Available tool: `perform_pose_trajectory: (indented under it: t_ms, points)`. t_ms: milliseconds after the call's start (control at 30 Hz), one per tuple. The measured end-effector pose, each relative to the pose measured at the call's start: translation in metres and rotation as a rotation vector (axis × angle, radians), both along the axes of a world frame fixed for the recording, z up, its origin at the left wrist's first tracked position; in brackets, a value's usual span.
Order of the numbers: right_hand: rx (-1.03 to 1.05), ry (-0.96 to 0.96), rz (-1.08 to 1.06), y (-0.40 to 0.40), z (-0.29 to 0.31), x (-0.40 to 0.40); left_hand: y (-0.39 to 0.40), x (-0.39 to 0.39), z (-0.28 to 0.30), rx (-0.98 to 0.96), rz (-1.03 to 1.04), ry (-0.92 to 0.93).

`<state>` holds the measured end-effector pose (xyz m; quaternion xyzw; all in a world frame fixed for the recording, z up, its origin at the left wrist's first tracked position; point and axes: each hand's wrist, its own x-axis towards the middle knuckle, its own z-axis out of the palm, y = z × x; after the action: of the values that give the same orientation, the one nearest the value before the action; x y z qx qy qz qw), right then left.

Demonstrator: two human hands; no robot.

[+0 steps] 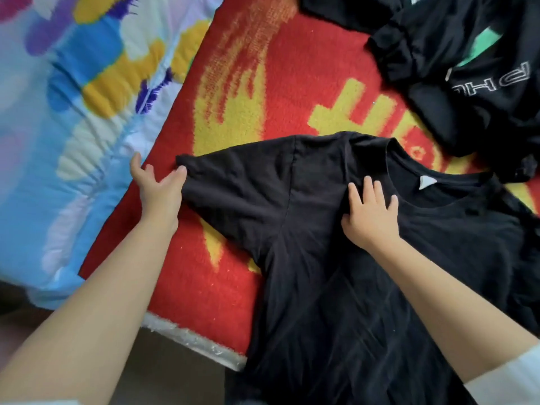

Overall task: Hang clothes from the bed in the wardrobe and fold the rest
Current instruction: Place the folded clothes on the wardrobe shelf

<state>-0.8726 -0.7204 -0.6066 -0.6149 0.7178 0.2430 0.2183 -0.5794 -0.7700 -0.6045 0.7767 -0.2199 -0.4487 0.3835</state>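
Bed | black tee (pixel 336 258) lying flat on red blanket (pixel 292 83), hem hanging off the near edge | left hand (pixel 159 190) pinching sleeve (pixel 233 182) cuff, sleeve pointing left | right hand (pixel 369 216) pressing flat, fingers spread, beside collar | open blanket left; black hoodie (pixel 467 68) crowding upper right.

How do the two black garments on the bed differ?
The black T-shirt lies spread flat, left hand gripping its sleeve end, right hand pressing near the collar; the printed black garment lies bunched and untouched. The T-shirt looks plain; the other carries outlined letters and green. Both rest on the red blanket.
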Motion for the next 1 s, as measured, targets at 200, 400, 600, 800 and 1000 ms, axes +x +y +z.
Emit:
perform_pose_trajectory:
  t_ms: [200, 400, 600, 800, 1000]
  points:
    - [-0.396, -0.26, 0.14, -0.032, -0.002, 0.025, 0.044, 0.018, -0.014, 0.144, -0.297, 0.004]
    - [-0.239, -0.213, 0.262, -0.1, -0.003, 0.074, 0.046, 0.015, -0.018, 0.138, -0.469, -0.066]
    - [-0.207, -0.107, 0.289, -0.132, -0.001, 0.085, 0.056, 0.017, -0.001, -0.11, -0.432, -0.042]
    - [-0.216, 0.006, 0.221, -0.124, -0.01, 0.097, 0.065, 0.021, -0.019, 0.288, -0.372, -0.346]
    - [-0.356, -0.018, 0.107, -0.089, 0.001, 0.09, 0.062, 0.014, -0.013, 0.272, -0.275, -0.2]
